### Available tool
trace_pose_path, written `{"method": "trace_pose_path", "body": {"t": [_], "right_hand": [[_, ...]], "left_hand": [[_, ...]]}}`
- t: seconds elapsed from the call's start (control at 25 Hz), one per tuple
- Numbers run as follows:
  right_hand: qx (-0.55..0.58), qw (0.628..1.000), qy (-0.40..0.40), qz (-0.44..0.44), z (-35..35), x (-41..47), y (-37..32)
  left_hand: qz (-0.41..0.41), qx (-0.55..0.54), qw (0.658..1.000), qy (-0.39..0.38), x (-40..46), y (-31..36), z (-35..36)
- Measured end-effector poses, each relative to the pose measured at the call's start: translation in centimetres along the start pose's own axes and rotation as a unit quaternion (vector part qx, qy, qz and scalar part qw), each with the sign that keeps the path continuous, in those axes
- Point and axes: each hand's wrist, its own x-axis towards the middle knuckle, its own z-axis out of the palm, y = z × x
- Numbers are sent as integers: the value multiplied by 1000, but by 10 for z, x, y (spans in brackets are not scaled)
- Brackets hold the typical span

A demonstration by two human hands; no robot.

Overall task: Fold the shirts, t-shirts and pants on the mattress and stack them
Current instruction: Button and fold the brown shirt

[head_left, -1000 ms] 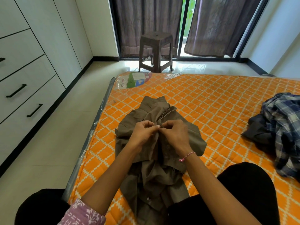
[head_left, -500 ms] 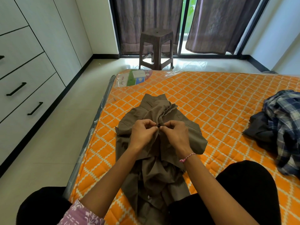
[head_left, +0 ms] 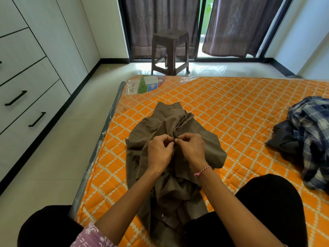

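On the orange quilted mattress (head_left: 231, 111), a left hand (head_left: 160, 152) and right hand (head_left: 191, 148) pinch the crumpled olive-brown button shirt (head_left: 210, 145) at its placket — apparently buttoning it; smoothing it flat looks next, before folding.

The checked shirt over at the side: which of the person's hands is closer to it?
Right. The right hand pinches the brown shirt on the side toward the checked shirt; the left hand is just beyond it.

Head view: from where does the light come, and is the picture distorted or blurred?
Head view: daylight enters through the gap between the curtains and glares on the floor; wide-angle bending curves the drawers; hands and brown shirt look sharp.
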Motion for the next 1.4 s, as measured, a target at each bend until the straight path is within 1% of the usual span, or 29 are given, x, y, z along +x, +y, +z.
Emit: {"method": "trace_pose_path", "body": {"t": [0.12,0.2,0.28,0.36,0.4,0.44,0.52,0.64,0.8,0.88,1.04,1.12,1.16,1.2,1.24,1.28,1.32,1.36,1.4], "right_hand": [[-19,1000,-10,-19,0,-3,1],[-15,1000,-7,-26,1,-4,1],[-15,1000,0,-28,1,-3,1],[-37,999,2,-32,2,0,2],[-56,998,2,-35,2,1,1],[-71,997,-1,-40,1,3,0],[-74,996,-31,-48,-1,6,0],[-55,995,-75,-43,-7,9,2],[-6,994,-111,-21,-11,10,6],[-20,993,-109,-26,-8,12,7],[-79,993,-74,-46,-1,18,7],[-102,991,-67,-49,0,21,5],[-118,989,-71,-53,0,23,4],[-138,985,-89,-60,-1,25,3],[-168,976,-123,-70,-3,27,0],[-203,960,-174,-79,-6,29,-2],[-232,942,-230,-78,-9,31,-7],[-249,927,-270,-70,-13,36,-10],[-251,925,-278,-65,-18,41,-14]], "left_hand": [[-37,-12,999,-7,1,0,-1],[-86,-63,994,-17,1,4,-1],[-156,-175,971,-36,1,8,0],[-222,-278,933,-55,2,14,-1],[-243,-300,920,-61,4,16,-2],[-255,-305,915,-67,7,17,-5],[-258,-281,920,-89,16,15,-10],[-232,-213,941,-123,28,13,-12],[-187,-145,963,-130,35,6,-8],[-186,-119,967,-128,39,2,-5],[-165,-45,978,-123,44,-3,-1],[-134,15,987,-92,48,-5,1],[-102,57,992,-57,51,-6,2],[-65,108,992,-15,56,-7,5],[-38,163,986,6,63,-8,9],[-31,204,978,-17,70,-11,12],[-38,213,973,-73,78,-13,15],[-46,197,970,-135,86,-14,17],[-43,175,964,-196,90,-15,18]]}}
